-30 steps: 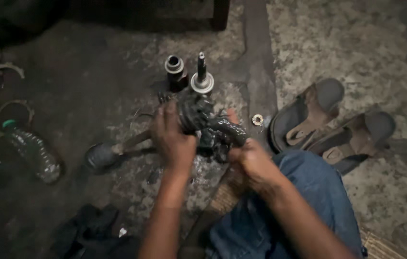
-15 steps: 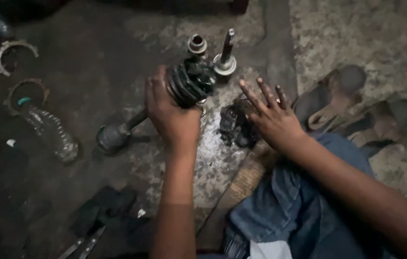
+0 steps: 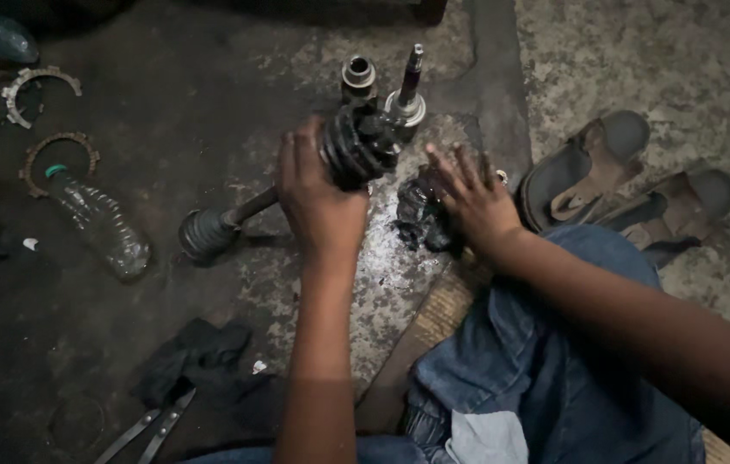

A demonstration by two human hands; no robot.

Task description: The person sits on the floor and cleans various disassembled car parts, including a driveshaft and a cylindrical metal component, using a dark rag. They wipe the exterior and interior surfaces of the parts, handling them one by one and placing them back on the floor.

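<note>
**Greasy Axle Gripped on Workshop Floor**

While the left hand [image 3: 320, 199] wraps tight around the ribbed rubber boot [image 3: 356, 148] of an axle shaft [image 3: 245, 208], the right hand [image 3: 468, 199] hovers just right of it, fingers spread above a greasy black lump [image 3: 421, 216]. Sandals [image 3: 606, 176] lie farther right, a plastic bottle [image 3: 98, 222] well left.

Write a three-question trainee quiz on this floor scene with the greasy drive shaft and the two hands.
1. True or false: the left hand grips the black ribbed rubber boot of the greasy steel drive shaft.
2. What does the right hand rest on?
A) the clear plastic bottle
B) the dark greasy lump
C) the brown sandals
3. Fill in: the grey metal pliers lie beside a crumpled black ____.

Key: 1 true; 2 B; 3 rag.
</note>
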